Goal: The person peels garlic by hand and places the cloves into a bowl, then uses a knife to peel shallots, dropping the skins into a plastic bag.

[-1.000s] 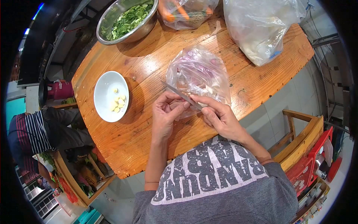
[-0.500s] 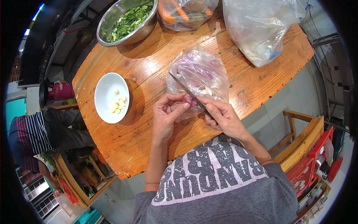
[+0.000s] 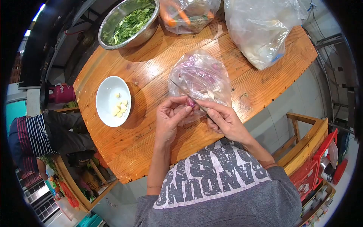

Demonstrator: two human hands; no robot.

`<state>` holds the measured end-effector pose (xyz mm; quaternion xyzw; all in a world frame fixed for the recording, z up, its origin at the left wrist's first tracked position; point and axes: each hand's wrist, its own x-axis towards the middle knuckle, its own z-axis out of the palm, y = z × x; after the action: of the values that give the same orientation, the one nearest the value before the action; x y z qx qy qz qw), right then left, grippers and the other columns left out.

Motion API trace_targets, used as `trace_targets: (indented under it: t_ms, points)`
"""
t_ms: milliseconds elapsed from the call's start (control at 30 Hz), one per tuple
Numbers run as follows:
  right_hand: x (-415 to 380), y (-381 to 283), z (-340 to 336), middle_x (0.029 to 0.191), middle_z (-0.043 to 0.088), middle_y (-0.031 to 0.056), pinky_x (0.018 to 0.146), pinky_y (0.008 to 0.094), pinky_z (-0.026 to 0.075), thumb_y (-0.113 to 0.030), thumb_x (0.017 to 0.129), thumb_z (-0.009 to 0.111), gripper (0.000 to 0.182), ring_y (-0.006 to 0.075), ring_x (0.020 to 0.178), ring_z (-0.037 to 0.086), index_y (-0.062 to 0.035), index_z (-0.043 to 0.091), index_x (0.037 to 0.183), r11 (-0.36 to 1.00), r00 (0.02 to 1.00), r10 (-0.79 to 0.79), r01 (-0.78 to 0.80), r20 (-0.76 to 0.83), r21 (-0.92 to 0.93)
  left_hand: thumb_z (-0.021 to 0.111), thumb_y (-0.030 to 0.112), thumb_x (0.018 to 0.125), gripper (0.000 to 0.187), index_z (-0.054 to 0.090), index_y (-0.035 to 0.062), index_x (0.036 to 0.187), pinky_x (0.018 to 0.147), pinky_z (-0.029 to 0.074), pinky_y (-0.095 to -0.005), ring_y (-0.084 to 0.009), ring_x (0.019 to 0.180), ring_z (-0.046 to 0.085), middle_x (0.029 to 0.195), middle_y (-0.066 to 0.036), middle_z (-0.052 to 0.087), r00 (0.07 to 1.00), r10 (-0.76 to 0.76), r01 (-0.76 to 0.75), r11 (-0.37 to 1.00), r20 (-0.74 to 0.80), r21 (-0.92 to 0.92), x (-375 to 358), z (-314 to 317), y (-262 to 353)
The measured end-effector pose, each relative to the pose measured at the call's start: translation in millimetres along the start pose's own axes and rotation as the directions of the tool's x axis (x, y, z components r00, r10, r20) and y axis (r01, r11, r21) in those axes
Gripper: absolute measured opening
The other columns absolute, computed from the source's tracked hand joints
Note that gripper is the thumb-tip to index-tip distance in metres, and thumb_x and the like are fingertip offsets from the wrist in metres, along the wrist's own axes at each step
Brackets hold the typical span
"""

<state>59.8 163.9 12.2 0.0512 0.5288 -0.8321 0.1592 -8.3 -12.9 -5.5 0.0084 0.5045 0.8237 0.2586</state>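
Between the fingertips of my left hand (image 3: 170, 115) is a small purple shallot (image 3: 191, 102). My right hand (image 3: 223, 118) grips a knife (image 3: 180, 88) by its handle, which the fingers mostly hide. The blade lies against the shallot and points up and to the left. Just beyond both hands, a clear plastic bag (image 3: 200, 72) of shallots lies on the table, with pale garlic pieces or skins near its mouth. To the left stands a white bowl (image 3: 104, 99) holding several peeled garlic cloves (image 3: 120, 108).
The wooden table (image 3: 151, 159) also carries a metal basin (image 3: 111, 47) of chopped greens, a bag of carrots (image 3: 185, 17) and a large plastic bag (image 3: 261, 34). Another person (image 3: 36, 138) bends over at the left. A wooden bench (image 3: 302, 147) stands at the right.
The knife blade has turned and shows its narrow edge more. My hands stay close together around the shallot. The person at the left has shifted an arm slightly.
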Motion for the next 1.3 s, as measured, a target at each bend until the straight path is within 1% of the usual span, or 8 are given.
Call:
trace_targets:
  t_ms: [200,300,733,833,1033,1167,1267,1300]
  points:
    - [3,4,-1,0.073,0.048,-0.0033,0.052,0.0198,0.032,-0.021,0.099,0.041,0.035,0.0043,0.058,0.035,-0.0064,0.049,0.13,1.0,0.999,-0.022,0.022,-0.041,0.007,0.063,-0.005,0.081,0.023,0.058,-0.0031,0.103,0.075,0.053,-0.026,-0.0182,0.087,0.065,0.097,-0.012,0.064,0.999,-0.042,0.043,0.999,-0.012,0.016,-1,2,4]
    - [2,-3,1,0.072,0.047,-0.0036,0.052,0.0194,0.033,-0.023,0.099,0.042,0.036,0.0039,0.058,0.035,-0.0068,0.049,0.13,0.997,0.999,-0.031,0.031,-0.008,-0.07,0.064,-0.005,0.08,0.027,0.057,-0.003,0.105,0.076,0.054,-0.027,-0.0177,0.086,0.065,0.097,-0.012,0.065,1.0,0.003,-0.003,0.999,0.008,0.043,-1,2,0]
    - [0,-6,1,0.061,0.036,-0.004,0.051,0.0189,0.031,-0.02,0.098,0.041,0.036,0.0049,0.054,0.035,-0.0049,0.042,0.131,0.998,0.999,-0.005,0.002,-0.046,-0.058,0.066,-0.009,0.075,0.031,0.058,-0.0043,0.105,0.077,0.056,-0.0298,-0.0189,0.088,0.066,0.098,-0.017,0.065,1.0,-0.013,0.013,1.0,-0.009,0.023,-1,1,4]
    - [0,7,0,0.061,0.037,-0.0034,0.053,0.02,0.032,-0.02,0.097,0.044,0.034,0.0048,0.054,0.036,-0.0062,0.044,0.128,0.992,0.996,-0.079,0.074,-0.05,-0.097,0.067,-0.009,0.075,0.032,0.059,-0.0047,0.105,0.076,0.056,-0.0295,-0.0191,0.086,0.066,0.097,-0.017,0.065,1.0,0.013,-0.012,0.999,-0.023,0.034,-1,-2,1]
    - [-5,-3,0,0.072,0.055,0.0007,0.057,0.0214,0.037,-0.018,0.095,0.048,0.037,0.0056,0.059,0.046,-0.01,0.044,0.13,0.946,0.999,-0.047,0.052,0.024,-0.32,0.067,-0.009,0.075,0.029,0.06,-0.0062,0.103,0.073,0.057,-0.0285,-0.0194,0.083,0.067,0.095,-0.016,0.066,0.999,0.027,-0.025,0.998,-0.03,0.053,-3,0,2]
    - [-4,3,-2,0.074,0.057,0.001,0.055,0.0227,0.038,-0.018,0.095,0.046,0.039,0.0066,0.059,0.047,-0.0101,0.042,0.133,0.924,0.996,-0.081,0.09,0.039,-0.372,0.067,-0.01,0.074,0.027,0.061,-0.0063,0.1,0.074,0.057,-0.0289,-0.0194,0.085,0.067,0.095,-0.016,0.066,0.999,0.034,-0.032,0.997,-0.025,0.065,-4,-1,4]
    - [-3,2,-3,0.068,0.051,-0.0007,0.054,0.0224,0.038,-0.02,0.097,0.043,0.036,0.0057,0.057,0.044,-0.0105,0.045,0.132,0.973,0.999,-0.028,0.033,0.026,-0.229,0.068,-0.009,0.074,0.028,0.061,-0.0058,0.101,0.075,0.056,-0.0288,-0.0192,0.086,0.066,0.094,-0.016,0.066,0.999,0.039,-0.038,0.997,-0.01,0.066,-3,-2,2]
    - [-5,-1,-4,0.066,0.049,-0.0014,0.054,0.0221,0.038,-0.021,0.098,0.041,0.035,0.0054,0.057,0.043,-0.0108,0.046,0.131,0.995,0.999,0.041,-0.039,0.023,-0.093,0.068,-0.009,0.074,0.028,0.061,-0.0056,0.101,0.076,0.056,-0.0287,-0.0192,0.086,0.066,0.094,-0.016,0.066,0.999,0.042,-0.041,0.997,-0.007,0.058,-3,-3,1]
